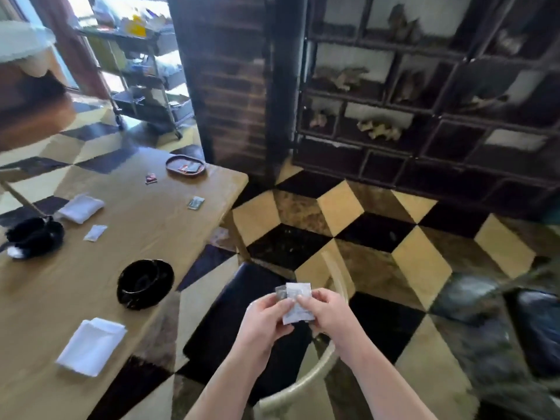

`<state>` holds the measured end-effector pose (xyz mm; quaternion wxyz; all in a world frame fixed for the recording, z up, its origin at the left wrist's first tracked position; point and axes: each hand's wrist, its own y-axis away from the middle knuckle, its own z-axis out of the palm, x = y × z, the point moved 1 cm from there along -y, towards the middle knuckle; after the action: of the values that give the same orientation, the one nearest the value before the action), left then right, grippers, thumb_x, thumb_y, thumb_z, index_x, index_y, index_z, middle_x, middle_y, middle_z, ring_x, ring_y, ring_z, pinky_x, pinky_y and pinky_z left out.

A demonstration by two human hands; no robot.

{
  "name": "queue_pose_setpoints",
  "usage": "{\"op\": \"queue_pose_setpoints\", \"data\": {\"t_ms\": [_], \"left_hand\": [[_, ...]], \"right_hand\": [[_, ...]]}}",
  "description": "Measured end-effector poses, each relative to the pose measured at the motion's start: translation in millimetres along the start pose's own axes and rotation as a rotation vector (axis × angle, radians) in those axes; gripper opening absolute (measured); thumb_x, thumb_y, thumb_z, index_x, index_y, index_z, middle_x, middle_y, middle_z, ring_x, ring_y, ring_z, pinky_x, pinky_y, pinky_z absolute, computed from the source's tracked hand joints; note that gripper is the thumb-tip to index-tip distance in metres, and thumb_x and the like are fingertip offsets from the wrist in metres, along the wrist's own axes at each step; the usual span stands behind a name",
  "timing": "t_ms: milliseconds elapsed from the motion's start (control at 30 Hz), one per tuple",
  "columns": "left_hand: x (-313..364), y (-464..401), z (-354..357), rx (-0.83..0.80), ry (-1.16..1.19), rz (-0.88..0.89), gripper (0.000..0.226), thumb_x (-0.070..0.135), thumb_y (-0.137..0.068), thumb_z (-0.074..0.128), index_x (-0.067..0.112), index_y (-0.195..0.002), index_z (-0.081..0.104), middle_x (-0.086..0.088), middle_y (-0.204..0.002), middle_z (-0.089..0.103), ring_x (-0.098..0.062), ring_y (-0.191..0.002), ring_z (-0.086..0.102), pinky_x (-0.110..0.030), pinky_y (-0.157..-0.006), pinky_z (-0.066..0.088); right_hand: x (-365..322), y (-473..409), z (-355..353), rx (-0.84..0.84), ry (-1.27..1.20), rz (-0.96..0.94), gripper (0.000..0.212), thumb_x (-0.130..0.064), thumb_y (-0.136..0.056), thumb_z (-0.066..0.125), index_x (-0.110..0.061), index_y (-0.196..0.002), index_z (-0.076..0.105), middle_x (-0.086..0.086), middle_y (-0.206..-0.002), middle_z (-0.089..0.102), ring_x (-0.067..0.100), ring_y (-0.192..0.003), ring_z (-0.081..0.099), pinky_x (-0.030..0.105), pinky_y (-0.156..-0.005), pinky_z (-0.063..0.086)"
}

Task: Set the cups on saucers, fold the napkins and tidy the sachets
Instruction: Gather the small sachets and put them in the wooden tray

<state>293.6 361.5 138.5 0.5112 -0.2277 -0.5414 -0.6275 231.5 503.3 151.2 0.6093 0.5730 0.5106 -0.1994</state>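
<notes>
The person stands off the table's right edge, over a dark-seated chair [242,322], with both hands raised in front of the chest. The left hand [266,319] and right hand [325,310] together pinch a small bunch of sachets [295,303], a white one in front and a darker one behind, held upright with the long side running up and down.

The oval tray [185,167] already holding a few sachets sits at the table's far right corner, ahead and to the left of the hands, so the left hand has the shorter reach, I think. Loose sachets lie between: one grey [196,203] near the right edge, one red [151,178] just beside the tray, one white [95,232] further in towards the far cup [36,236].
</notes>
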Motion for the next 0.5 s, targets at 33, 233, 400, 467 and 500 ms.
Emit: {"op": "queue_pose_setpoints", "data": {"t_ms": [33, 233, 400, 467, 500], "left_hand": [[-4, -4, 23, -0.002, 0.005, -0.015, 0.019, 0.020, -0.094, 0.064, 0.018, -0.107, 0.079, -0.015, -0.104, 0.078, -0.024, -0.091, 0.075, -0.024, -0.065, 0.055], [-19, -39, 125, -0.012, 0.006, -0.063, 0.019, 0.015, -0.096, 0.062, 0.009, -0.101, 0.080, -0.020, -0.098, 0.077, -0.026, -0.082, 0.076, -0.030, -0.066, 0.059], [-21, -85, 184, -0.029, -0.052, -0.124, 0.021, 0.017, -0.099, 0.062, 0.007, -0.115, 0.071, -0.016, -0.101, 0.078, -0.027, -0.089, 0.077, -0.031, -0.068, 0.060], [-20, -109, 207, -0.029, -0.069, -0.145, 0.020, 0.017, -0.100, 0.062, 0.007, -0.115, 0.070, -0.014, -0.099, 0.079, -0.024, -0.087, 0.077, -0.028, -0.063, 0.058], [-19, -123, 219, -0.026, -0.075, -0.154, 0.020, 0.017, -0.100, 0.061, 0.007, -0.115, 0.070, -0.014, -0.097, 0.079, -0.024, -0.085, 0.077, -0.027, -0.063, 0.057]], "right_hand": [[6, 2, -19, 0.022, -0.038, 0.034, 0.017, -0.034, -0.096, 0.066, -0.020, -0.105, 0.071, -0.001, -0.088, 0.079, 0.015, -0.080, 0.074, 0.023, -0.060, 0.053], [19, 5, -103, 0.163, -0.166, 0.063, 0.017, -0.032, -0.102, 0.056, -0.026, -0.105, 0.072, -0.005, -0.086, 0.079, 0.012, -0.082, 0.075, 0.022, -0.064, 0.059], [16, -19, -172, 0.233, -0.140, 0.071, 0.017, -0.037, -0.102, 0.055, -0.028, -0.106, 0.069, -0.006, -0.090, 0.077, 0.011, -0.080, 0.070, 0.017, -0.060, 0.053], [12, -35, -198, 0.235, -0.124, 0.093, 0.019, -0.038, -0.102, 0.054, -0.028, -0.112, 0.068, -0.005, -0.094, 0.076, 0.010, -0.083, 0.070, 0.017, -0.061, 0.053], [11, -46, -211, 0.232, -0.116, 0.098, 0.021, -0.038, -0.103, 0.053, -0.028, -0.115, 0.066, -0.005, -0.097, 0.075, 0.012, -0.086, 0.070, 0.018, -0.064, 0.054]]}}
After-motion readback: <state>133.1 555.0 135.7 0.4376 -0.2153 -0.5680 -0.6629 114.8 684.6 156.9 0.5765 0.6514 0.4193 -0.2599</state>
